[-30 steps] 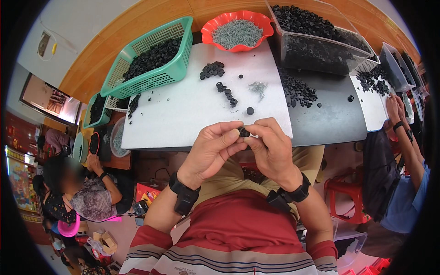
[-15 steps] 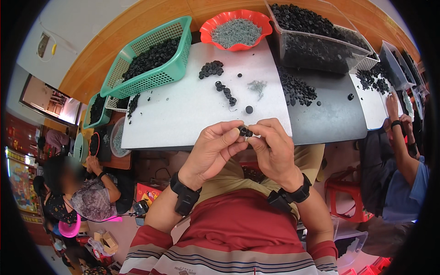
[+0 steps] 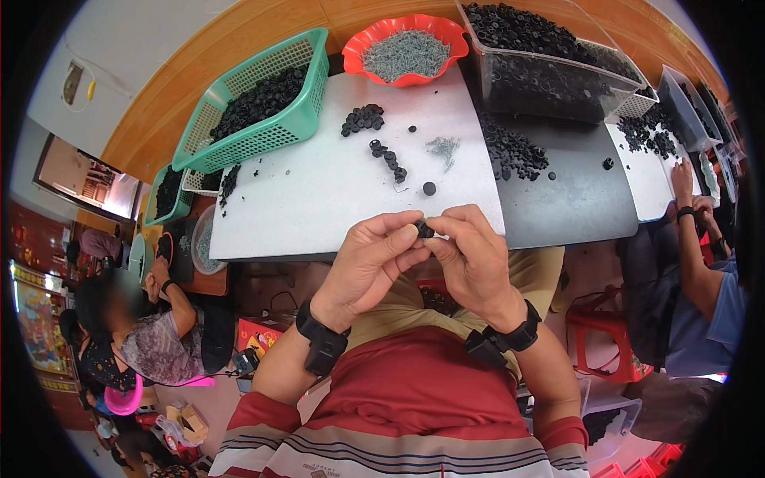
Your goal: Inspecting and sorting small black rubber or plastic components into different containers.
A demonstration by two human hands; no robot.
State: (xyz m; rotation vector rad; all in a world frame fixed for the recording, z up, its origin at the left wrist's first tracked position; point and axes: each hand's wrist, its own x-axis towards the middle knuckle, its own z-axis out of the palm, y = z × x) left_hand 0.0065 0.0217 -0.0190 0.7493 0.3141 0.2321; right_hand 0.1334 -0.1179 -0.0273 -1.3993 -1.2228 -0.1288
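Observation:
A small round black part (image 3: 425, 229) sits between my two hands, above the table's front edge. My left hand (image 3: 370, 259) pinches it from the left with thumb and fingertips. From the right, my right hand (image 3: 476, 259) grips it with thumb and forefinger. Fingertips cover most of the piece, so its exact shape is hidden. On the white board (image 3: 271, 215) beyond lie a single round black piece (image 3: 429, 188), a short row of black pieces (image 3: 389, 162), a cluster of similar ones (image 3: 362, 119) and a little pile of thin grey metal screws or pins (image 3: 443, 150).
A green basket (image 3: 311, 99) of black parts stands far left, beside a red scalloped bowl (image 3: 457, 60) of grey metal pieces. At the far right is a clear bin (image 3: 550, 68) of black parts, with loose ones (image 3: 514, 151) before it. Co-workers sit on both sides.
My hands have come slightly closer together, and less of the black part shows between the fingertips. The view has shifted a little. At the left, a co-worker's hands have moved.

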